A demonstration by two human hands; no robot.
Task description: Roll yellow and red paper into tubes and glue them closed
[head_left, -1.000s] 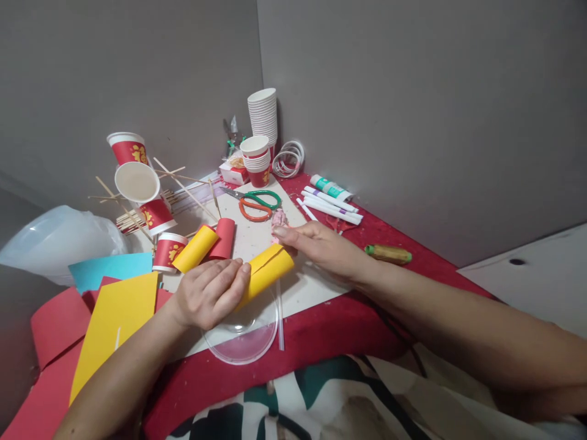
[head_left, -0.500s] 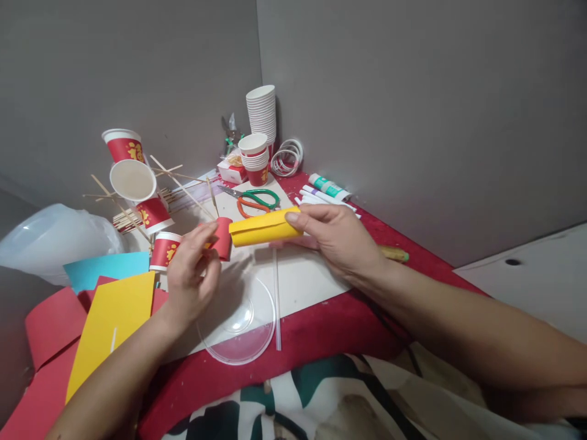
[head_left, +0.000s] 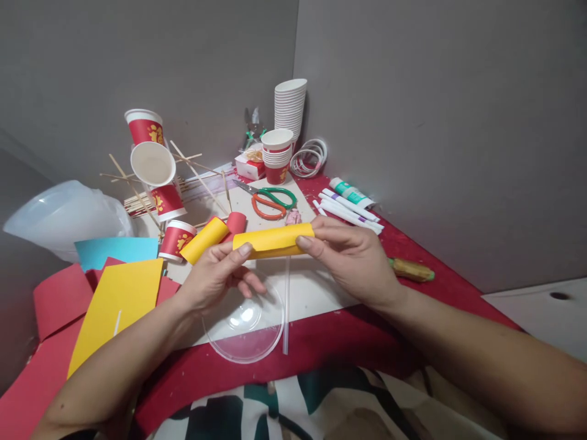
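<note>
A yellow paper roll (head_left: pixel 273 240) is held level above the table between both hands. My left hand (head_left: pixel 215 279) pinches its left end with thumb and fingers. My right hand (head_left: pixel 355 260) grips its right end, thumb on the front. Just behind lie a second yellow roll (head_left: pixel 204 239) and a red roll (head_left: pixel 236 222) on the pale work board (head_left: pixel 312 287). Under the held roll sit a clear plastic lid (head_left: pixel 244 330) and a clear straw (head_left: pixel 287 305).
Scissors (head_left: pixel 268 201), stacked paper cups (head_left: pixel 288 107), glue tube and white sticks (head_left: pixel 351 201) lie at the back. Red cups on wooden skewers (head_left: pixel 153 171) stand back left. Yellow (head_left: pixel 114 305), blue and red sheets lie left. A gold spool (head_left: pixel 410 269) lies right.
The roll lay on the board under both hands, then my right hand lifted it. Now my left hand has taken its left end again, and the view has shifted.
</note>
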